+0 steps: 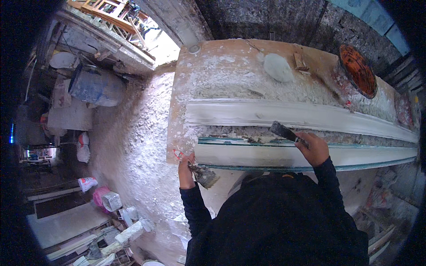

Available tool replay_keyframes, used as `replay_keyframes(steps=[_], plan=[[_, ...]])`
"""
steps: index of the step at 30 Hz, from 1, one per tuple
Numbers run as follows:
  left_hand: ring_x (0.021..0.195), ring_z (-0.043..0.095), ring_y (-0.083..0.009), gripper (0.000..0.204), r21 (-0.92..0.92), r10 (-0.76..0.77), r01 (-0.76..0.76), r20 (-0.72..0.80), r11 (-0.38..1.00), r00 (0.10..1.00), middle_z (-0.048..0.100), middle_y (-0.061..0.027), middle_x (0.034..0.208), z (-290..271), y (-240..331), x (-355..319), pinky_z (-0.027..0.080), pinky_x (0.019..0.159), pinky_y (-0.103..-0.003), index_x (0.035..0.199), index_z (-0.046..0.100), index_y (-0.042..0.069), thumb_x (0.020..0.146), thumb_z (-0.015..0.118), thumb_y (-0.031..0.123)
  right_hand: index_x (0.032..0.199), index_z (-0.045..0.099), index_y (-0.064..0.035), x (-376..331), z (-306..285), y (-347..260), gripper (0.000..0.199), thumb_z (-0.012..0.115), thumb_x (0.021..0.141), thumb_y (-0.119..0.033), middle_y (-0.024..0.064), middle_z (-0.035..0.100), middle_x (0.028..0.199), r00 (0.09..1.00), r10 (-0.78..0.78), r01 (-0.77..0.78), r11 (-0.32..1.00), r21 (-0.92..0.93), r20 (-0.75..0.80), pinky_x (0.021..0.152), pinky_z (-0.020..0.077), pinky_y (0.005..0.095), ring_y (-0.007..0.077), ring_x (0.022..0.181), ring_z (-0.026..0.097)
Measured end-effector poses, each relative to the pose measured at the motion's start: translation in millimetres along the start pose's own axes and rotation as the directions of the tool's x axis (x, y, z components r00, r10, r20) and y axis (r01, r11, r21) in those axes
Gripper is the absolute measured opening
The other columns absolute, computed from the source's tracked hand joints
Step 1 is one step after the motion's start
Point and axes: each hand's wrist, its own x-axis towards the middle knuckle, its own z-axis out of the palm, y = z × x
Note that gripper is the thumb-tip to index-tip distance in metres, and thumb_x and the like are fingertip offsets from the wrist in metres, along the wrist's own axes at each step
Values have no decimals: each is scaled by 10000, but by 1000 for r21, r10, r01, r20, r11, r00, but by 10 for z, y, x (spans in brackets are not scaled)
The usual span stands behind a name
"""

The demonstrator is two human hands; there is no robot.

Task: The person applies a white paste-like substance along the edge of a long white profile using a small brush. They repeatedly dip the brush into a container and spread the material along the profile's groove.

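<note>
Right hand (313,148): fingers closed round the handle of a scraper (284,131), dark blade pointing left and away from the body, over the gap between two long white strips. Whether the blade touches anything below: cannot tell.

Left hand (186,166): at the near left corner of the table (178,111), fingers wrapped round a second tool, a trowel (205,176); its broad, plaster-smeared blade points right, just off the table's near edge. Exact finger placement unclear at this size.

The rear strip (266,114) runs lengthwise along the table, ridged along its length. The front strip (301,156) lies nearer the body, roughly parallel, with green edging along both long sides. Grey-white residue in the gap between them.

Far part of table: pale round mound (278,67), wood block (300,62) to its right, orange-lined basin (358,73) tilted near the far right edge. White crust and flakes over much of the surface.

Left of table: whitened floor (128,146); blue barrel (97,86) beyond; pink bag (100,197) beside a pale bucket (112,202).
</note>
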Motion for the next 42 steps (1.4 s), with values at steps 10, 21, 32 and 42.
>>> replay_keyframes(steps=[10, 21, 32, 42], plan=[[1010, 517, -275, 339, -265, 82, -79, 2, 961, 997, 569, -215, 983, -78, -61, 30, 352, 898, -339, 780, 460, 67, 920, 338, 351, 1010, 578, -147, -71, 120, -80, 281, 599, 766, -286, 95, 586, 835, 997, -77, 78, 995, 57, -27, 576, 469, 380, 293, 711, 584], [1034, 504, -288, 340, -258, 64, -55, 29, 965, 998, 543, -241, 1055, -97, -53, 34, 351, 928, -362, 777, 459, 73, 905, 382, 378, 1022, 570, -174, -79, 163, -225, 285, 577, 778, -321, 89, 577, 810, 997, -65, 62, 996, 56, 50, 563, 465, 394, 297, 696, 582], [985, 517, -235, 359, -30, 28, -28, 17, 999, 999, 563, -191, 998, -58, -82, 49, 364, 901, -342, 755, 458, 62, 911, 381, 375, 1035, 567, -178, -22, 402, -294, 288, 564, 781, -314, 96, 583, 858, 992, -105, 96, 989, 115, 67, 598, 471, 410, 302, 725, 582], [874, 512, -192, 437, -119, 77, -75, 11, 990, 997, 561, -147, 963, -117, -170, 60, 365, 844, -293, 844, 517, -15, 913, 367, 390, 1024, 574, -198, 215, 460, -530, 259, 552, 782, -287, 100, 565, 864, 963, -73, 99, 991, -86, 259, 611, 476, 422, 314, 757, 579]])
